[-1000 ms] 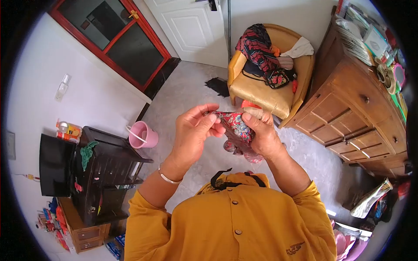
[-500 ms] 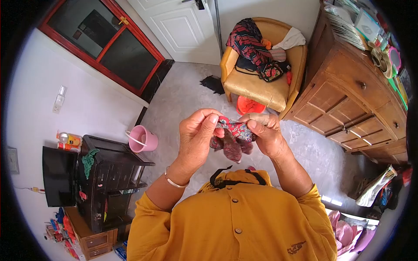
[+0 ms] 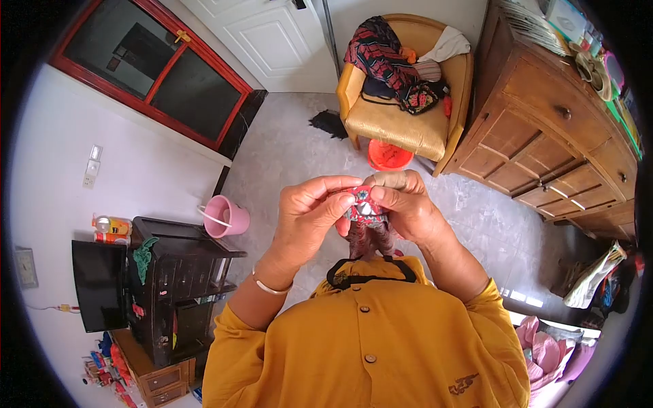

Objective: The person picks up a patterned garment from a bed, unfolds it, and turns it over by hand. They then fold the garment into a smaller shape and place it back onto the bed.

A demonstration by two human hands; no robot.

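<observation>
A small piece of red, grey and white patterned cloth (image 3: 367, 209) is stretched between my two hands, in front of my chest. My left hand (image 3: 314, 207) pinches its left edge between thumb and fingers. On the right edge, my right hand (image 3: 407, 204) closes the same way, thumb on top and fingertips near those of the left. Mottled dark red fabric (image 3: 371, 238) shows just below the cloth, partly hidden behind it and the yellow shirt front.
Ahead stands a tan armchair (image 3: 391, 122) with clothes piled on it, and a red basin (image 3: 389, 156) by its front edge. A wooden cabinet (image 3: 537, 129) is at right. On the left are a pink bucket (image 3: 235, 217) and a dark cabinet (image 3: 173, 272).
The cloth has gone from a wide, drawn-out strip to a more bunched shape, its face turned toward me. My hands have come closer together, and the view has shifted slightly.
</observation>
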